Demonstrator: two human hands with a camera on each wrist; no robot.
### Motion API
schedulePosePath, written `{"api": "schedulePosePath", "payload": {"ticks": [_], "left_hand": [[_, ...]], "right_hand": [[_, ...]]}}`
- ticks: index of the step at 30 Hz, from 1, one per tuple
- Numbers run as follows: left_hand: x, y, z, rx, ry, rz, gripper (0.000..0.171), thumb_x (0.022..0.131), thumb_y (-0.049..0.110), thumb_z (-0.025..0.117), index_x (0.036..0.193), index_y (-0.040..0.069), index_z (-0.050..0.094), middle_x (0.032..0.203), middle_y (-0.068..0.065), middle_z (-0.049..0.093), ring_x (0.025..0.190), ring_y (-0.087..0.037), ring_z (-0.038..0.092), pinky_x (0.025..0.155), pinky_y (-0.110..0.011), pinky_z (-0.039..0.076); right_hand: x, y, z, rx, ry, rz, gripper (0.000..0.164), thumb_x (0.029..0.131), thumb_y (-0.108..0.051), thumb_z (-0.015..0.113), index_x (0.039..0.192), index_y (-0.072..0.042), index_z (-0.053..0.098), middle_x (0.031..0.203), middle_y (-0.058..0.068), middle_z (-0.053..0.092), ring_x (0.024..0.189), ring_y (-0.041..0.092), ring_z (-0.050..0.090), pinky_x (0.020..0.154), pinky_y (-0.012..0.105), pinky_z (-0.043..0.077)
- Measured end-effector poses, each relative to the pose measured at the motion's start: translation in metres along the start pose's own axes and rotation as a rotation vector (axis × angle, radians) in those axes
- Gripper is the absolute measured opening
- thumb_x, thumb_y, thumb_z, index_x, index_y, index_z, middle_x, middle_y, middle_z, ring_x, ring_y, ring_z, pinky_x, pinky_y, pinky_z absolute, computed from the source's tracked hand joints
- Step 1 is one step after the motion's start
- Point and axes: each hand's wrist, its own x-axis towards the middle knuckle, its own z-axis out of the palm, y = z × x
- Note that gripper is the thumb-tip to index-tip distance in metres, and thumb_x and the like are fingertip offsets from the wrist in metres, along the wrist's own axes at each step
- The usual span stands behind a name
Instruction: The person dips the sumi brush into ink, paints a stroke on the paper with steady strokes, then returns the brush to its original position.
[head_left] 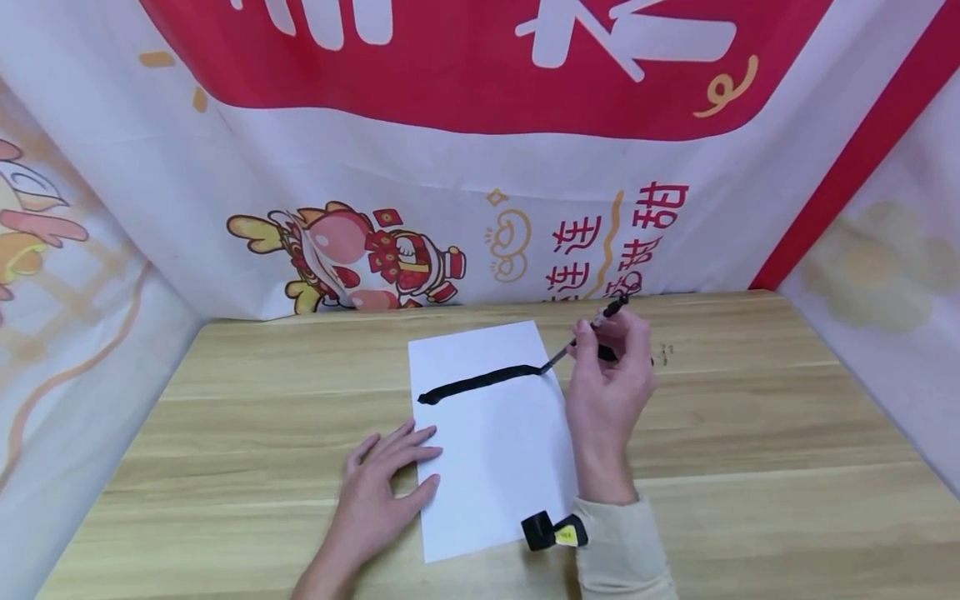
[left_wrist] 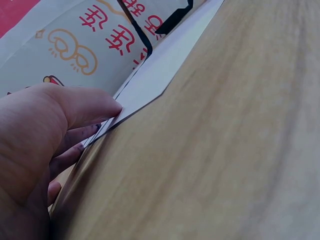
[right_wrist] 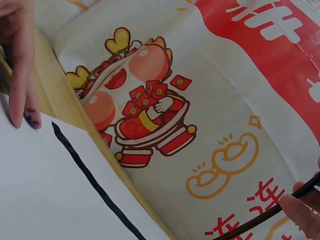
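Note:
A sheet of white paper (head_left: 495, 467) lies on the table with a thick black ink stroke (head_left: 480, 383) slanting across its upper part. My right hand (head_left: 611, 383) pinches a slim dark brush (head_left: 558, 358), whose tip meets the stroke's right end by the paper's right edge. Under those fingers is a black piece (head_left: 607, 353) whose kind I cannot tell. My left hand (head_left: 378, 492) rests at the paper's left edge, fingers spread and fingertips on the sheet. Dark smudges mark some left fingertips (right_wrist: 33, 120) in the right wrist view.
The wooden table (head_left: 750, 467) runs up to a printed cloth (head_left: 450, 167) hanging at the back, with more cloth at both sides. Small dark marks (head_left: 666, 354) are on the tabletop right of my right hand. A black camera (head_left: 538, 530) sits at my right wrist, over the paper's lower corner.

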Motion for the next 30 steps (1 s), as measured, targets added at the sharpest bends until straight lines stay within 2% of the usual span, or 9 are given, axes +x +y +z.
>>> {"api": "schedulePosePath", "payload": {"ticks": [7,22,30], "left_hand": [[0.0007,0.0001,0.0002,-0.001,-0.009,-0.009,0.035,0.085,0.016,0.089,0.117,0.028,0.081,0.145,0.009,0.071,0.149,-0.031,0.057,0.128,-0.063,0.02],[-0.0014,0.0,0.0003,-0.003,-0.005,-0.014,0.035,0.085,0.015,0.088,0.116,0.027,0.081,0.145,0.008,0.072,0.148,-0.031,0.057,0.127,-0.062,0.02],[-0.0002,-0.0007,0.0,-0.001,-0.008,-0.01,0.035,0.085,0.015,0.088,0.117,0.027,0.081,0.146,0.007,0.071,0.149,-0.031,0.057,0.127,-0.063,0.02]], "right_hand": [[0.0004,0.0007,0.0,0.003,0.008,-0.007,0.022,0.103,-0.008,0.071,0.121,0.002,0.063,0.103,0.004,0.069,0.091,0.012,0.07,0.073,0.021,0.064],[-0.0008,-0.0003,-0.0002,0.003,0.004,0.019,0.022,0.102,-0.007,0.071,0.121,0.0,0.064,0.102,0.002,0.069,0.091,0.013,0.07,0.074,0.027,0.065],[-0.0022,-0.0014,0.003,-0.039,-0.015,-0.051,0.022,0.103,-0.01,0.071,0.121,0.001,0.064,0.105,0.011,0.072,0.089,0.01,0.069,0.074,0.018,0.061]]}}
